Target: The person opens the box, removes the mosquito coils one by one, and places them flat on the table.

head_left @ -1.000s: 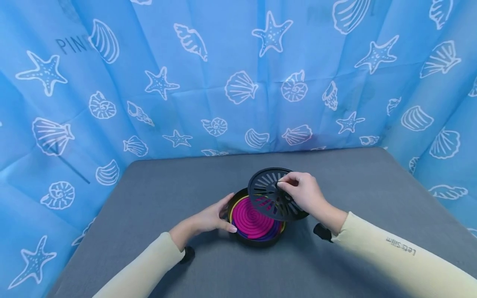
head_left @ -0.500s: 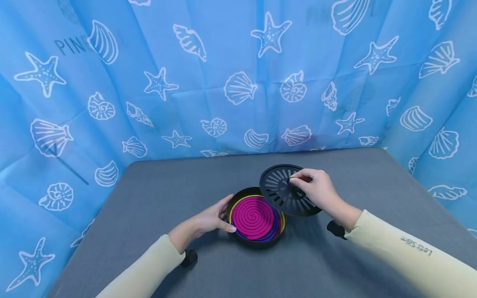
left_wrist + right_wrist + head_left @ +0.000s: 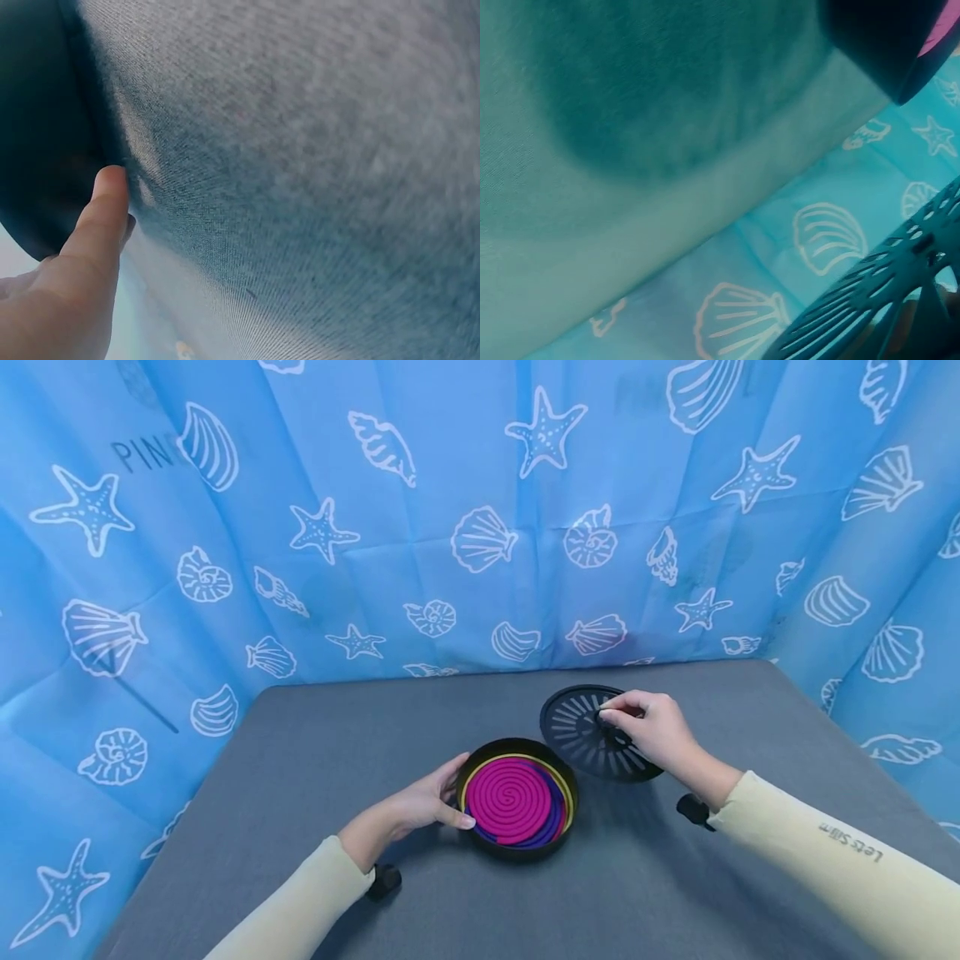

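Observation:
A round black container [image 3: 517,857] stands on the table, holding flat coils of cord: a magenta spiral [image 3: 508,797] on top, with blue and yellow coils [image 3: 568,814] showing around it. My left hand [image 3: 423,797] grips the container's left side, thumb at the front and fingers behind; in the left wrist view its dark wall [image 3: 37,127] is beside the fingers. To the right, my right hand [image 3: 651,727] pinches the knob of a black slotted lid [image 3: 573,727], held tilted above the table and off the container. Slots in the lid [image 3: 855,307] show in the right wrist view.
Grey cloth covers the table [image 3: 360,727]. Behind it and at both sides hangs a blue curtain [image 3: 420,568] printed with white shells and starfish. A black wrist device [image 3: 696,810] sits at the right sleeve, another black device [image 3: 384,882] at the left.
My right hand has carried the slotted lid right and slightly away, from over the container's right part to beside it, uncovering the coils. My left hand has stayed on the container.

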Tool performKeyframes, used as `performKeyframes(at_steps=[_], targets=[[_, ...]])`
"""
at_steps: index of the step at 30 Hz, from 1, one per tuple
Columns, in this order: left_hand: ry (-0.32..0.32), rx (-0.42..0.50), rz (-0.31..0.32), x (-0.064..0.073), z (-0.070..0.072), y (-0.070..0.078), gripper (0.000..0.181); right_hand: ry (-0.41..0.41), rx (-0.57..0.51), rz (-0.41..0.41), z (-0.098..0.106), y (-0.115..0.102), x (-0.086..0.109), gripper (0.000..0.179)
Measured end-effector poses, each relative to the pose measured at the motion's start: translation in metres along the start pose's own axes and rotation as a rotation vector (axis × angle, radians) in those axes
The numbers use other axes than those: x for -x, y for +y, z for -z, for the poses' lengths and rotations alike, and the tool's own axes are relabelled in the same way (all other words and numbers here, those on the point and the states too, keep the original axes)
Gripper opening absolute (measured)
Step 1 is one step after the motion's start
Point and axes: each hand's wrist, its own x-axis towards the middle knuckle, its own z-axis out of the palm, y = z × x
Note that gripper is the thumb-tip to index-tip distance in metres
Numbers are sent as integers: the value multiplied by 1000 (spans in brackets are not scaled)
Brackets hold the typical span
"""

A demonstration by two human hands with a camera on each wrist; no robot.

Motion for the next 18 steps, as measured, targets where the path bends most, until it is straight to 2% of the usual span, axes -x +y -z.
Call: performKeyframes(at_steps=[8,18], targets=[[-4,0,-1,1,-1,1,99,15,36,89,1,16,-12,18],[6,-11,5,2,-2,1,99,-22,-69,-32,-2,38,-30,27]])
